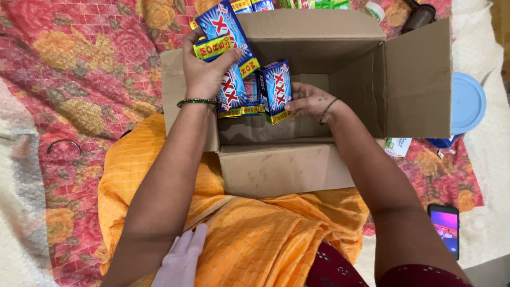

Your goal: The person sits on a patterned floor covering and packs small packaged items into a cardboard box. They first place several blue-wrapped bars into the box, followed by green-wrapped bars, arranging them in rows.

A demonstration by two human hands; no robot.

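An open brown cardboard box (409, 79) stands on a floral cloth in front of my lap. My left hand (204, 72) grips a blue soap packet (226, 32) with a yellow band, held over the box's left rim. My right hand (311, 101) is inside the box and holds another blue packet (276, 87) upright. Between the two, more blue packets (239, 95) stand in a row inside the box against its left side. The right half of the box floor shows bare cardboard.
More packets (249, 5) lie beyond the box's far flap. A blue plastic lid (468, 102) sits right of the box, a phone (445, 228) with a lit screen at lower right, a bangle (64, 144) at left, a white glove (183, 258) on my orange lap.
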